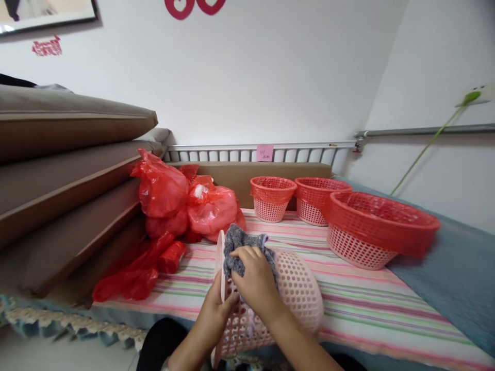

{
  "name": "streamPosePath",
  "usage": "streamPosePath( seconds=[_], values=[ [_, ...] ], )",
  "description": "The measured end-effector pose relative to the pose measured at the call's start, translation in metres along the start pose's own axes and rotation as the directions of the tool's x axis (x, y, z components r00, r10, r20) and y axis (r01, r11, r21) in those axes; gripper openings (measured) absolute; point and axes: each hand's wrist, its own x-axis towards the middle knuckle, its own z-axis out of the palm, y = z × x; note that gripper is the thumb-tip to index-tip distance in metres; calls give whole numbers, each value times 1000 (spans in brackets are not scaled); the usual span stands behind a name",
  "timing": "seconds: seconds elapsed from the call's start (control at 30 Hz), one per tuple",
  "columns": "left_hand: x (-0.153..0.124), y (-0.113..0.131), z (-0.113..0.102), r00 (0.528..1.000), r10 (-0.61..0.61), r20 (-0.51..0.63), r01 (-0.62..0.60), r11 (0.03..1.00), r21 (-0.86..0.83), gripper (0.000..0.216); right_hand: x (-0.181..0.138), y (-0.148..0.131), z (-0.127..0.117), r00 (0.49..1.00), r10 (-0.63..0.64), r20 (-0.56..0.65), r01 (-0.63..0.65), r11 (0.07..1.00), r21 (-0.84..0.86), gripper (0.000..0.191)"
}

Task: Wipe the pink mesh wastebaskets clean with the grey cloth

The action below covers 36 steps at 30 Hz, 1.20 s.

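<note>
A pale pink perforated plastic basket [297, 288] lies tipped on its side at the front edge of the striped cloth, its rim facing left. My left hand [216, 309] grips that rim, thumb on the outer wall and the other fingers out of sight inside. Bunched under my right hand [253, 273] is a grey cleaning cloth [242, 239] with a lilac edge. The right fingers are curled round it and press it against the basket's upper side near the rim.
Three baskets lined with red plastic bags [273, 198] stand at the back right. Filled red bags [212, 206] and a roll of red bags [172, 256] lie left, beside stacked brown cushions [77, 175]. A white radiator [216, 154] runs along the wall.
</note>
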Motion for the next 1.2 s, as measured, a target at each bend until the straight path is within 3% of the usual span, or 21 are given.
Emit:
streamPosePath(
  seconds=[0.2,0.33,0.43,0.7,1.03,1.2],
  values=[
    [-19,-7,-4,997,-75,-10,75,997,8,65,-10,-8,-5,999,4,46,-4,1000,2,28],
    [-23,-14,-9,990,-136,-27,136,991,5,76,8,-6,-1,999,21,49,-19,999,-34,25],
    [-26,-19,-12,993,-112,-42,112,994,5,80,23,-1,4,999,21,45,-19,999,-51,24],
    [-40,-20,-3,989,-149,-9,147,986,-79,90,52,10,16,990,109,91,-97,987,-126,22],
    [-12,-4,1,994,-20,-110,22,1000,14,66,45,10,14,993,91,78,-84,993,-88,23],
    [-17,-7,2,994,-69,-88,67,997,-31,70,42,9,9,991,86,101,-79,994,-72,23]
  ],
)
